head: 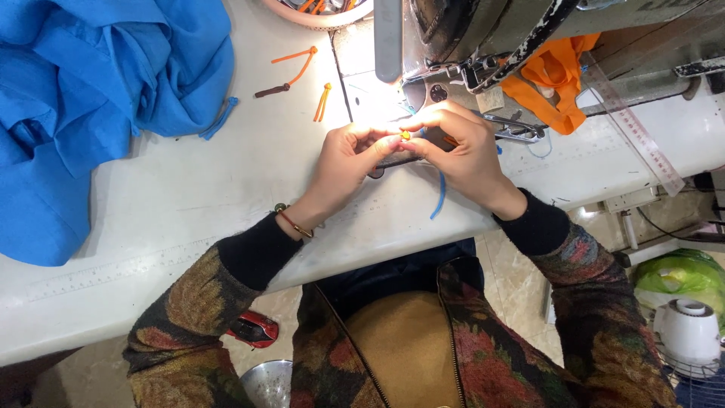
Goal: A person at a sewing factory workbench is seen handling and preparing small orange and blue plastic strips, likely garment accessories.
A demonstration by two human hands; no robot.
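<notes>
A: Step in hand?
B: Fitting a small orange bead (405, 135) onto a thin blue cord (439, 195), by the look of it. Left hand (343, 162) and right hand (462, 151) both pinched narrow on the bead, fingertips meeting just before the sewing machine (483, 45), above the white table (189, 189).
A: Next move?
B: Probably a fine, steady pinch; tiny, smooth, easily dropped.
A: Materials around?
B: Soft, crumpled blue cloth (83, 98) heaped at left. Loose orange cords (302, 62) and a dark brown one (272, 91) lying apart on the table. Orange fabric (555, 83) bunched under the worn metal machine. Clear ruler (634, 128) slanting at right.
</notes>
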